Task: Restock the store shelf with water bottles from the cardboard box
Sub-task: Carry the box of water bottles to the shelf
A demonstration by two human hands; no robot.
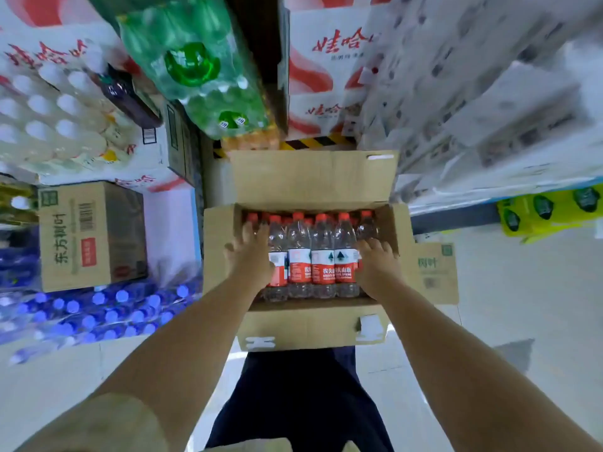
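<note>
Down on the floor straight ahead of the knees: open cardboard box (313, 327), flaps folded out, packed with water bottles (321, 256). Standing upright, long axis pointing up toward the camera, red caps on top, red and white labels round the middle. Only the one head view to go on. Left hand (249, 256) pressed flat against the left end of the front row, fingers stretched over the bottles; right hand (378, 264) mirrored on the right end, palm inward. Both spread, squeezing the row between them rather than pinching anything, about equally near. Looks like a clamp-and-lift of several at once, straight up. Clear thin plastic, ribbed and slick, probably a bit squishy under pressure. Box plain corrugated brown, tape scraps on the near flap. Stacked drink cases (329, 60) beyond; actual target shelf not identifiable.
</note>
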